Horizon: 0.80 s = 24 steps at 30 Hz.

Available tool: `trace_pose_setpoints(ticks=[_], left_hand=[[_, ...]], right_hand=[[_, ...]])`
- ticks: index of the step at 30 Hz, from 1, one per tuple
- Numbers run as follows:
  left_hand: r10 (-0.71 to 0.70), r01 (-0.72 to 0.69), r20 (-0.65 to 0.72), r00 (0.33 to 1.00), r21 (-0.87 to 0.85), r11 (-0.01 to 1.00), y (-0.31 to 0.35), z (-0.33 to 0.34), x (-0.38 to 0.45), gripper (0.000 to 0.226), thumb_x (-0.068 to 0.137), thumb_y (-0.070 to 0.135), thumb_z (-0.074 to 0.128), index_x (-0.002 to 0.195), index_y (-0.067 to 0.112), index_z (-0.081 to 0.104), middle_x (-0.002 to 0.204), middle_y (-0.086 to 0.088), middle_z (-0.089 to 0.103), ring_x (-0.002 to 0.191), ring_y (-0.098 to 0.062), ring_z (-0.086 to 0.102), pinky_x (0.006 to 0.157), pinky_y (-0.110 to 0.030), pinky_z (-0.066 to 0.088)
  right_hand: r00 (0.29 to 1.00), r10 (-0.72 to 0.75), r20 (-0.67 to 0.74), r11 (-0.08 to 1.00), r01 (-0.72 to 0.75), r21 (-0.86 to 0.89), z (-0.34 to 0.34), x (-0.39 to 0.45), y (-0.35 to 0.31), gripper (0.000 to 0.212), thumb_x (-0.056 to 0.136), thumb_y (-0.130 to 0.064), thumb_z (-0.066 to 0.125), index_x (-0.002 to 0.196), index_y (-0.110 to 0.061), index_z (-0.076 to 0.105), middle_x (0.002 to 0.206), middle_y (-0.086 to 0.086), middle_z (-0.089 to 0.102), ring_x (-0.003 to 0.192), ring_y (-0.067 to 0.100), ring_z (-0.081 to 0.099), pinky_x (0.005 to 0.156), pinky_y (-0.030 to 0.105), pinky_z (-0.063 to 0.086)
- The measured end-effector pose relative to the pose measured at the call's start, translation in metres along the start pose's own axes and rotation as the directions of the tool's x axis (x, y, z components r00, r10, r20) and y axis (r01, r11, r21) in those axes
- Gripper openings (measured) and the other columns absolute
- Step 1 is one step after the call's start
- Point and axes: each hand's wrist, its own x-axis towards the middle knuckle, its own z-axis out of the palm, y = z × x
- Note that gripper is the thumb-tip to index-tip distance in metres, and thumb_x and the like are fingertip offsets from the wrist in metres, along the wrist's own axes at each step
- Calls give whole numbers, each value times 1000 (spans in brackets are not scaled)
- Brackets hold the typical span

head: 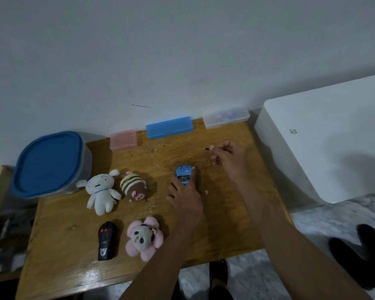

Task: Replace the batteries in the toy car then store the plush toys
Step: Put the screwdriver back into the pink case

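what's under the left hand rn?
The blue toy car on the wooden table. The left hand lies over its near end, one finger along its side; the far end shows. The car's near part is covered, and whether it is gripped can't be told.
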Motion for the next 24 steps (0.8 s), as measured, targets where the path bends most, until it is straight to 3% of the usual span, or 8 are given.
trace_pose_setpoints(ticks=[4,7,10,12,15,18,20,24], left_hand=[[34,-64,-124,992,-249,966,-16,-22,8,86,87,63,63,156,47,15,160,-14,15,147,-40,15,112,-65,30],[-10,-114,-311,950,-376,920,-44,-57,31,71,90,57,62,153,36,35,157,-14,30,144,-36,27,111,-59,34],[-37,-182,-453,891,-430,884,-83,-100,64,64,92,56,60,149,32,43,148,-13,43,136,-33,40,107,-54,40],[-59,-173,-452,890,-454,874,-113,-123,89,61,95,53,59,149,31,43,149,-11,44,136,-32,40,109,-52,39],[-82,-125,-375,923,-497,859,-156,-147,129,60,95,52,58,149,35,42,149,-10,48,134,-33,44,107,-53,43],[-15,-169,-348,937,-492,854,-191,-159,163,63,90,47,62,148,28,47,142,-7,58,128,-26,53,104,-43,48],[23,-202,-322,946,-535,820,-201,-163,180,59,91,31,67,147,21,49,138,-8,60,123,-23,56,102,-37,48],[60,-214,-288,956,-541,813,-212,-157,207,63,87,-6,64,146,14,51,142,-9,57,126,-21,54,105,-27,45]], right_hand=[[995,59,86,997,-55,-50,23,5,-14,11,94,-8,66,104,-6,65,91,10,71,75,17,66,60,22,55],[987,-6,162,977,40,-209,56,15,-19,30,98,-13,61,127,-19,63,107,4,70,79,14,63,66,28,53],[966,-103,236,917,185,-355,96,23,-26,28,101,-15,57,126,-19,68,119,1,69,99,12,61,82,26,50],[953,-128,274,871,240,-429,127,26,-29,26,101,-15,57,122,-15,71,118,1,69,103,12,62,84,20,49],[937,-170,304,805,311,-506,177,34,-31,18,97,-12,62,112,-10,72,108,4,72,96,13,63,85,27,53],[915,-187,359,721,375,-582,223,45,-24,10,94,-13,63,102,-14,68,93,4,70,85,17,64,73,30,54],[892,-167,419,631,424,-650,248,53,-14,8,96,-16,59,103,-18,59,88,2,67,80,20,63,62,29,49],[846,-127,518,419,519,-745,282,68,8,17,102,-17,48,118,-22,52,106,5,65,94,23,62,78,37,55]])
